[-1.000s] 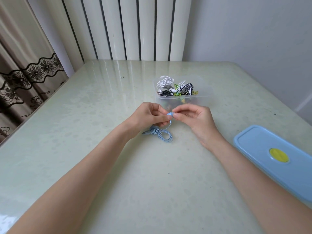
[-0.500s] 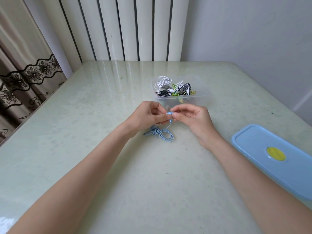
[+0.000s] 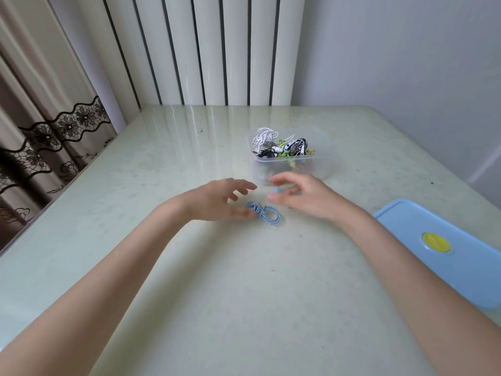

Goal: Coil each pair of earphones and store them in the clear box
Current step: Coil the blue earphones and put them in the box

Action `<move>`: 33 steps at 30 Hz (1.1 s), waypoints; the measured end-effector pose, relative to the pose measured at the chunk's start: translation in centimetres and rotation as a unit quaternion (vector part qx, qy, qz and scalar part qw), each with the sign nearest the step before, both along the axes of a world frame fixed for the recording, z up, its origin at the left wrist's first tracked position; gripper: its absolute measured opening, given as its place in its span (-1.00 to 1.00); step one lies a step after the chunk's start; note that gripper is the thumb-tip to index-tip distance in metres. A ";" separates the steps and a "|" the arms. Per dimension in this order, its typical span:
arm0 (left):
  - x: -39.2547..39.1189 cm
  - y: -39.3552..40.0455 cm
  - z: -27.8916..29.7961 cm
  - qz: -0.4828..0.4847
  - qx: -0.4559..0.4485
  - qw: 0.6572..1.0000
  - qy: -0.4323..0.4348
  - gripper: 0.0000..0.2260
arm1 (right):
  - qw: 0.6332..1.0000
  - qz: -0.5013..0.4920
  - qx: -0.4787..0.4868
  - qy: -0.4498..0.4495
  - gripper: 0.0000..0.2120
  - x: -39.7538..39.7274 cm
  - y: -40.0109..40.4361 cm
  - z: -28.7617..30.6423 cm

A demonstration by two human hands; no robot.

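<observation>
A coiled light-blue pair of earphones (image 3: 267, 214) lies on the pale green table (image 3: 244, 294). My left hand (image 3: 217, 198) hovers just left of the coil with fingers spread, its thumb close to the coil's knotted end. To the right of the coil is my right hand (image 3: 303, 196), its fingers loosely apart. A blue earbud (image 3: 276, 190) shows between its thumb and forefinger, and motion blur hides whether they touch it. Behind both hands stands the clear box (image 3: 324, 160), holding several white, black and green earphones (image 3: 282, 147).
A light-blue lid (image 3: 461, 267) with a yellow round spot lies at the table's right edge. White radiator columns (image 3: 217, 50) rise behind the table, a lace-trimmed curtain (image 3: 40, 126) hangs at the left, and a grey wall stands at the right.
Both hands had been pinching the blue earbud together above the coil. They have now spread their fingers and moved apart, and the coil rests on the table.
</observation>
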State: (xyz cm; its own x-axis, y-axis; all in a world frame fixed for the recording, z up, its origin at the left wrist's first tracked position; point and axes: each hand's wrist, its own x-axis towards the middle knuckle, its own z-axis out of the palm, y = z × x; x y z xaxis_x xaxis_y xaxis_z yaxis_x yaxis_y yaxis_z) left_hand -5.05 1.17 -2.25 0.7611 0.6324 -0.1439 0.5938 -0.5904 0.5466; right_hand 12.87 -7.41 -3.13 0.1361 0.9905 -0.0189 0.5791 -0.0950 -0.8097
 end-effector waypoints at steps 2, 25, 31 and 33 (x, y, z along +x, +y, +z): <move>0.1 -0.5 -0.4 -0.017 0.032 0.999 0.013 -0.49 | 0.990 0.038 -0.031 -0.133 -0.45 -0.9 -0.3 0.2; 10.5 6.1 5.2 0.062 0.096 0.984 -0.138 -0.65 | 0.978 -0.071 0.032 -0.195 -0.68 6.7 5.9 6.6; 9.6 5.7 4.4 0.076 0.096 0.967 -0.222 -0.83 | 0.976 -0.110 0.062 -0.177 -0.87 7.9 5.8 5.8; 9.5 4.7 3.7 0.016 0.139 0.977 -0.163 -0.84 | 0.970 -0.074 0.021 -0.229 -0.88 7.5 5.6 5.2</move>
